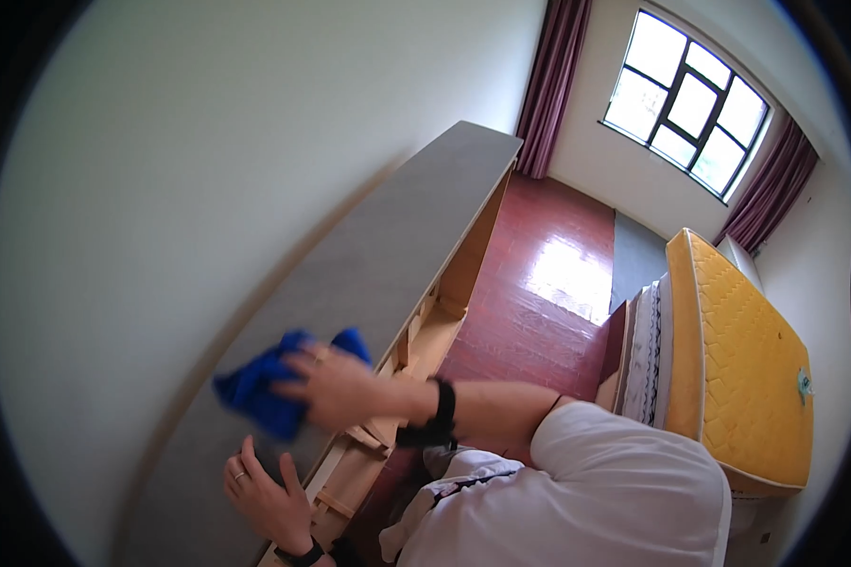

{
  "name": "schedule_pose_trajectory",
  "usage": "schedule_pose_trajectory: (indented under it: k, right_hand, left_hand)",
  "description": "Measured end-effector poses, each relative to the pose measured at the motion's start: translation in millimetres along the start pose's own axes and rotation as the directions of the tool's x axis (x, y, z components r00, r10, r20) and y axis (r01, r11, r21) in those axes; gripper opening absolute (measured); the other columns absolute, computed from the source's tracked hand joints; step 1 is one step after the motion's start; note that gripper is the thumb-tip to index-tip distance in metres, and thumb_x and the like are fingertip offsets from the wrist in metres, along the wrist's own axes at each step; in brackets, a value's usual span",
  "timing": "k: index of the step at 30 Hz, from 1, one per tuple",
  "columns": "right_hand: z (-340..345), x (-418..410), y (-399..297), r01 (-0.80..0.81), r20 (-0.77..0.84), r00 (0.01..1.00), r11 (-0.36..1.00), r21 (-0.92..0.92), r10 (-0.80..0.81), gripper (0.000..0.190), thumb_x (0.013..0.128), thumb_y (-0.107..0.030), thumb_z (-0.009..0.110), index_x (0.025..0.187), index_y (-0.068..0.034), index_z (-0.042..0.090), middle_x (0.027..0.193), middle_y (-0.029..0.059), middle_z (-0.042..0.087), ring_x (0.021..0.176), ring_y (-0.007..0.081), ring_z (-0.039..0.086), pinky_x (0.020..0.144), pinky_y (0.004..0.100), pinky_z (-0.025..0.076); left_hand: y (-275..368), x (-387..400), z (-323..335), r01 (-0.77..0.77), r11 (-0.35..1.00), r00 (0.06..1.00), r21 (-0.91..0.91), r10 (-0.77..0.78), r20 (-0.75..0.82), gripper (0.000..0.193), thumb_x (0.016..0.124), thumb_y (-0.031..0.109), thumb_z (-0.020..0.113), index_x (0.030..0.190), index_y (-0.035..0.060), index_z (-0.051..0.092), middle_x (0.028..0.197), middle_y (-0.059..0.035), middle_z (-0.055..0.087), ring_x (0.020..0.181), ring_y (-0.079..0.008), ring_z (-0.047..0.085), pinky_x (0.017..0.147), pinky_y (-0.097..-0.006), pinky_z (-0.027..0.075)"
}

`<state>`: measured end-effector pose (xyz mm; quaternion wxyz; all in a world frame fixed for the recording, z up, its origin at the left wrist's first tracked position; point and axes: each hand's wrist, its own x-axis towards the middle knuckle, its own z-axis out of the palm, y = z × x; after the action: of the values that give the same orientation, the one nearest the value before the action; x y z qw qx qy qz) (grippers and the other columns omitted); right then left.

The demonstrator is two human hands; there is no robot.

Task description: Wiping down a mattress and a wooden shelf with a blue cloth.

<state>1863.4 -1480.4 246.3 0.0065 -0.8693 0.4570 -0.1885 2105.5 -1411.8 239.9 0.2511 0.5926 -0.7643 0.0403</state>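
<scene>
A crumpled blue cloth (262, 390) lies on the grey top (397, 234) of a long, low wooden cabinet. My right hand (340, 390) presses onto the cloth from above, fingers spread; both look blurred. A ring and a black wristband are on that arm. Closer to me, my left hand (266, 496) is at the near part of the grey top, thumb and fingers apart. Between them shows a dark patch, and I cannot tell whether it is an object or a shadow.
Wooden compartments (432, 333) open along the cabinet's right side. Its far edge runs beside the white wall (220, 142). A yellow mattress (744, 354) tops a stack on the right. Red wooden flooring (510, 283) leads towards a window (688, 99) and purple curtains (553, 92).
</scene>
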Motion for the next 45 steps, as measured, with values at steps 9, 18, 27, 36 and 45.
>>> schedule_pose_trajectory:
  k: [9, 18, 27, 36, 45]
  right_hand:
    - [-87.8, -72.1, 232.2, -0.797, -0.110, 0.574, 0.523, -0.302, 0.811, 0.065, 0.101, -0.035, 0.058, 0.159, -0.007, 0.048, 0.154, 0.0277, 0.052, 0.137, 0.0534, 0.052, 0.116, 0.0610, 0.043]
    - [-39.0, -47.2, 39.1, -0.012, -0.052, 0.999, 0.999, 0.037, 0.014, 0.066, 0.085, -0.026, 0.073, 0.149, -0.013, 0.062, 0.151, 0.0249, 0.054, 0.141, 0.0528, 0.047, 0.121, 0.0599, 0.039]
    - [-52.3, -79.8, 270.4, -0.520, -0.159, 0.853, 0.792, -0.319, 0.496, 0.055, 0.098, -0.026, 0.061, 0.153, -0.019, 0.057, 0.155, 0.0277, 0.053, 0.135, 0.0509, 0.055, 0.112, 0.0600, 0.046]
    - [-19.9, -29.2, 95.5, -0.459, 0.061, 0.878, 0.871, -0.174, 0.475, 0.064, 0.099, -0.019, 0.060, 0.162, -0.022, 0.049, 0.164, 0.0322, 0.041, 0.150, 0.0531, 0.040, 0.127, 0.0576, 0.030]
    - [61.3, 50.3, -281.4, 0.043, 0.040, 0.998, 0.990, 0.133, -0.048, 0.060, 0.090, -0.018, 0.074, 0.148, -0.011, 0.063, 0.152, 0.0264, 0.054, 0.141, 0.0496, 0.048, 0.121, 0.0603, 0.038]
  left_hand:
    - [19.8, 8.3, 3.8, 0.000, 0.999, 1.000, 0.034, 0.001, -0.022, 0.058, 0.100, 0.043, 0.066, 0.143, 0.0056, 0.057, 0.136, -0.0187, 0.061, 0.127, -0.0411, 0.057, 0.106, -0.0532, 0.045]
    - [36.3, 32.6, 6.3, 0.014, 1.000, 0.999, 0.004, -0.015, 0.031, 0.055, 0.096, 0.033, 0.074, 0.143, 0.0061, 0.062, 0.144, -0.0187, 0.060, 0.133, -0.0438, 0.054, 0.114, -0.0530, 0.041]
    - [20.5, -1.3, -8.2, 0.063, 0.998, 0.997, -0.028, -0.064, -0.031, 0.054, 0.096, 0.036, 0.075, 0.139, 0.0065, 0.064, 0.143, -0.0159, 0.062, 0.132, -0.0400, 0.057, 0.113, -0.0516, 0.043]
    - [-29.7, -28.3, -20.0, -0.024, 0.895, 0.997, -0.446, -0.011, -0.077, 0.055, 0.098, 0.038, 0.075, 0.142, 0.0072, 0.062, 0.142, -0.0179, 0.062, 0.133, -0.0418, 0.056, 0.113, -0.0534, 0.045]
    - [-234.2, -113.0, -128.2, 0.037, 0.988, 0.995, -0.148, -0.051, -0.091, 0.050, 0.096, 0.030, 0.077, 0.138, 0.0065, 0.066, 0.138, -0.0186, 0.065, 0.130, -0.0423, 0.058, 0.111, -0.0535, 0.047]
